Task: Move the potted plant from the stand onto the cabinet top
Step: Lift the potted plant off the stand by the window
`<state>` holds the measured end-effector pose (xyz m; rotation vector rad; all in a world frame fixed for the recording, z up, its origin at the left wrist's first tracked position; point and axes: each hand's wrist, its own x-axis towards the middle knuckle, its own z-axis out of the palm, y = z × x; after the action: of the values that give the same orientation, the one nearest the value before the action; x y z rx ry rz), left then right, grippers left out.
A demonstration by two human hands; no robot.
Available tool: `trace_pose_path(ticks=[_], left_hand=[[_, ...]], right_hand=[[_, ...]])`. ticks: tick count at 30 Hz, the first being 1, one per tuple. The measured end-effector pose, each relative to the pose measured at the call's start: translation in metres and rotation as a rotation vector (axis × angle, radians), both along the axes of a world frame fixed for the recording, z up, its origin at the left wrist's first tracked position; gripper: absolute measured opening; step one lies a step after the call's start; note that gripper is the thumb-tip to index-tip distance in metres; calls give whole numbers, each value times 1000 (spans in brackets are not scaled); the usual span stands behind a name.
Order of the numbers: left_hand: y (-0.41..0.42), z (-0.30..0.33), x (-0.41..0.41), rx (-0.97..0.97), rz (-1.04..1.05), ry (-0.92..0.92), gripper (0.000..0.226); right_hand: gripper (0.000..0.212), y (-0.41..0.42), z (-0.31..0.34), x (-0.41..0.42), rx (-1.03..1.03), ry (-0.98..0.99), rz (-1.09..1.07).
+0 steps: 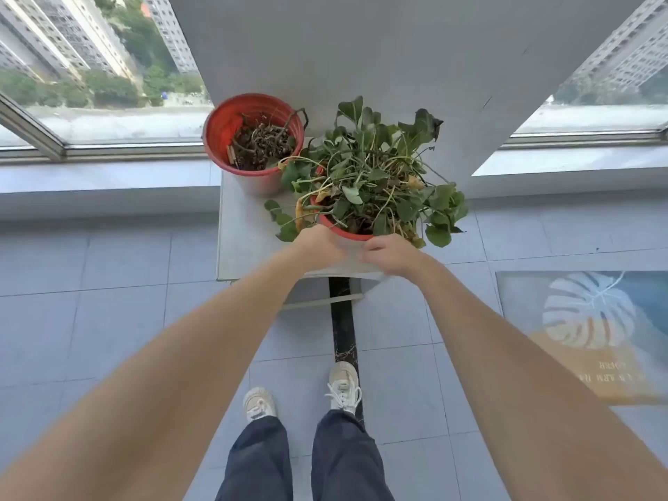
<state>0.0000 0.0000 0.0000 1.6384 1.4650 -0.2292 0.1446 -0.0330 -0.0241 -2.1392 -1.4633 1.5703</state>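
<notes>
A green leafy plant in a red pot (347, 231) stands on the right half of a pale grey stand top (245, 229), in front of a white pillar. My left hand (318, 244) wraps the pot's near-left side just under the rim. On the pot's near-right side, below drooping leaves, my right hand (388, 253) presses against it with curled fingers. The pot's lower body is hidden behind my hands. No cabinet top is identifiable in view.
A second red pot (253, 139) with dried brown plant matter stands at the stand's back left, close to the leafy plant. A white pillar (361, 59) rises behind, with windows and low sills on both sides. A leaf-print mat (592, 330) lies on the tiled floor right.
</notes>
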Motion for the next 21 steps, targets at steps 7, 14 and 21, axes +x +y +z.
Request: trace_pose_path(ticks=[7, 14, 21], left_hand=[[9, -36, 12, -191, 508, -303, 27], [17, -36, 28, -261, 890, -561, 26], [19, -21, 34, -247, 948, -632, 33]], right_hand=[[24, 0, -23, -5, -5, 177, -438], [30, 2, -34, 4, 2, 508, -858], [12, 4, -23, 3, 72, 586, -947]])
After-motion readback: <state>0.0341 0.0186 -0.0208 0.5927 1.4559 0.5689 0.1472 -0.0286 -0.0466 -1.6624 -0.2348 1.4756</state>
